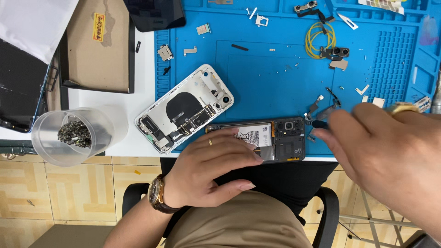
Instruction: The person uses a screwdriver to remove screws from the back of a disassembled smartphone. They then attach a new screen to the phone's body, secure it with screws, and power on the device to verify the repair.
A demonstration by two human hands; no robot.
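A dark opened phone [285, 138] with its battery showing lies at the near edge of the blue work mat [275, 78]. My left hand [213, 167] rests flat on its left part, pressing it down; a ring and a wristwatch are on that hand and arm. My right hand [388, 151] hovers close to the camera at the phone's right end, fingers pinched on a thin dark tool [316, 123] whose tip sits by the phone's top right corner. A white opened phone [183, 108] lies tilted to the left, half off the mat.
A clear plastic cup [73, 135] with small metal screws stands at the left. A cardboard tray [98, 46] and a dark screen panel [154, 14] lie at the back left. Yellow cable [319, 39], camera modules [337, 53] and several small brackets are scattered over the mat.
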